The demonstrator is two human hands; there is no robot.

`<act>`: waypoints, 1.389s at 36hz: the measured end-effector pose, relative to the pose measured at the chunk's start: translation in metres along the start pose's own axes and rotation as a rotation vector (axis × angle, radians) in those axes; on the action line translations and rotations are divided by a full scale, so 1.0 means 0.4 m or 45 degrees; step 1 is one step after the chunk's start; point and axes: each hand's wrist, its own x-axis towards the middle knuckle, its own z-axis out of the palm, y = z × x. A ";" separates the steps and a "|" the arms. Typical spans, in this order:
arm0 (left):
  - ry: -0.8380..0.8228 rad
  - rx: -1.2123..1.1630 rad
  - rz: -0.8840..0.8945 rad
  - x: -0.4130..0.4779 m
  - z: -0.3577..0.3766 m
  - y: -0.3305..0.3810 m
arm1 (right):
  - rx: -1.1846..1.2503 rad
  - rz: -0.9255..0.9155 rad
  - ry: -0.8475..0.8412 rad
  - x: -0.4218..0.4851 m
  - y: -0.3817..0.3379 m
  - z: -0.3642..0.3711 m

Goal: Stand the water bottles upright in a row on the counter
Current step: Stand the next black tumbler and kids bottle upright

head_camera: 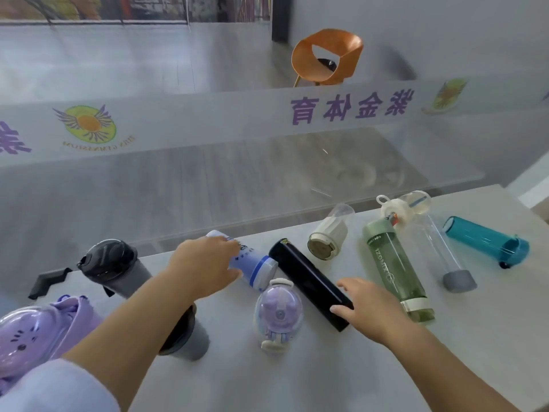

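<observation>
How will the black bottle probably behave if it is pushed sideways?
The black bottle lies on its side and looks round, so it would likely roll. Its glossy surface may be slippery. The right hand touching its near end could steady it.

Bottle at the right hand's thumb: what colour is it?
The bottle is glossy black all over; the head view shows it best.
</observation>
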 end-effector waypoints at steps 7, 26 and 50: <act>-0.324 0.158 0.121 0.147 0.062 0.063 | -0.099 0.033 -0.128 0.055 0.028 0.059; -0.492 0.461 0.318 0.233 0.219 0.125 | 0.279 0.161 -0.228 0.087 0.088 0.120; 0.239 -0.736 -0.329 0.122 0.054 -0.013 | 0.581 -0.334 0.527 0.163 -0.072 -0.149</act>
